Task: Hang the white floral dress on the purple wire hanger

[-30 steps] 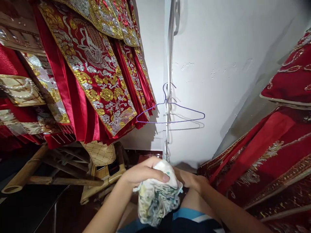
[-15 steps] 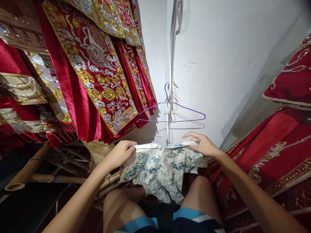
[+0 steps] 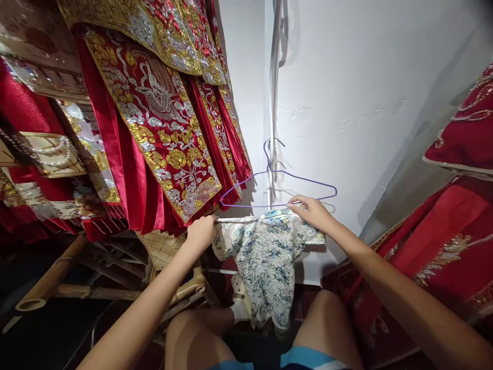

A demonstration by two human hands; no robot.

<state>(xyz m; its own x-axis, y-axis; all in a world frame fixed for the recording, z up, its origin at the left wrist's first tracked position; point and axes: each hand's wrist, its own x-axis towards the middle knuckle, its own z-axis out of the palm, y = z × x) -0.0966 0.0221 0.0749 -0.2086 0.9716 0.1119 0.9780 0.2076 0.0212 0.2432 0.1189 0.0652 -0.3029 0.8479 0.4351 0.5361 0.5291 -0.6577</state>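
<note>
My left hand (image 3: 202,234) is closed on the left end of a white strip along the top of a small short-sleeved shirt (image 3: 265,262) with a blue, green and white swirl pattern. The shirt hangs down between my knees. My right hand (image 3: 310,211) pinches the shirt near its collar on the right. Just above, a thin purple clothes hanger (image 3: 246,181) hangs by its hook on the wall. My right fingers overlap its lower bar; whether they touch it I cannot tell.
Red gowns with gold and silver embroidery (image 3: 162,118) hang at the left, and another red beaded garment (image 3: 435,246) is at the right. A bamboo frame (image 3: 57,270) stands low on the left. A pale clog (image 3: 239,294) shows on a foot beneath the shirt.
Both hands have lifted the shirt toward the hanger, and its body now hangs longer and straighter. My right hand's fingers have drawn in to a pinch. The view has tilted slightly up.
</note>
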